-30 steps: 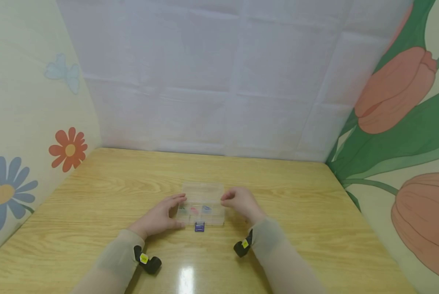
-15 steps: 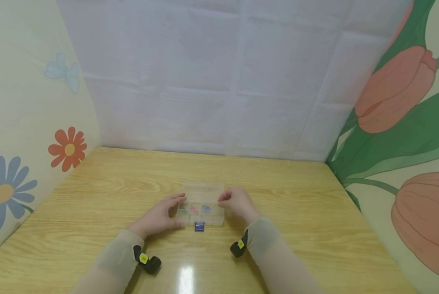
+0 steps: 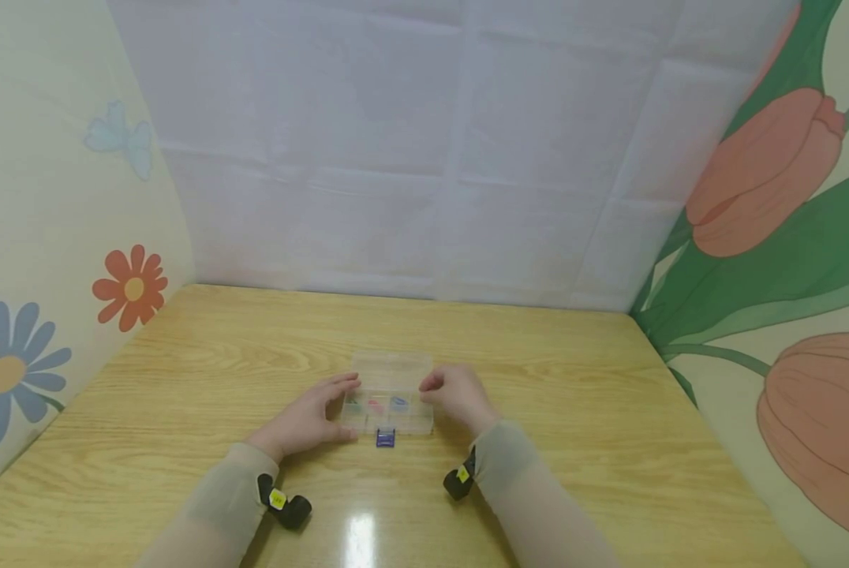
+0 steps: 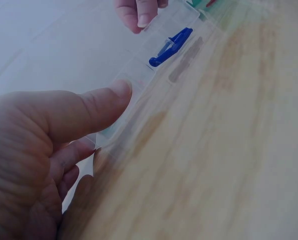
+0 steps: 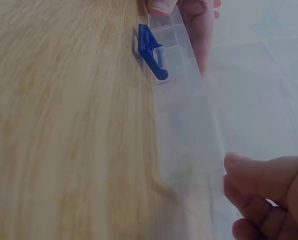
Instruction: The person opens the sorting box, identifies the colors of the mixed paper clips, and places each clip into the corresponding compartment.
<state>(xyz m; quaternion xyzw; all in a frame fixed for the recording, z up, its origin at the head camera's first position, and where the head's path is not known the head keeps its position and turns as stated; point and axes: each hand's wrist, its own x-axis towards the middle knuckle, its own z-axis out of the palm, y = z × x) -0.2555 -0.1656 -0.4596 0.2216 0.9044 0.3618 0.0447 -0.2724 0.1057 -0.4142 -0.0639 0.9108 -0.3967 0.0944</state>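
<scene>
1. A clear plastic compartment box (image 3: 390, 394) lies open near the middle of the wooden table (image 3: 183, 379), its blue latch (image 3: 385, 439) facing the person.
2. The left hand (image 3: 311, 418) holds the box's left end, thumb curled against its front corner.
3. The right hand (image 3: 456, 394) touches the right end with curled fingers; whether it grips, I cannot tell.

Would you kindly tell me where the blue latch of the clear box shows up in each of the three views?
Head: blue latch at centre, on the clear box's near edge, between both hands.
Left wrist: upper middle, beyond the thumb.
Right wrist: top centre.
Shared landmark: the wooden table.
</scene>
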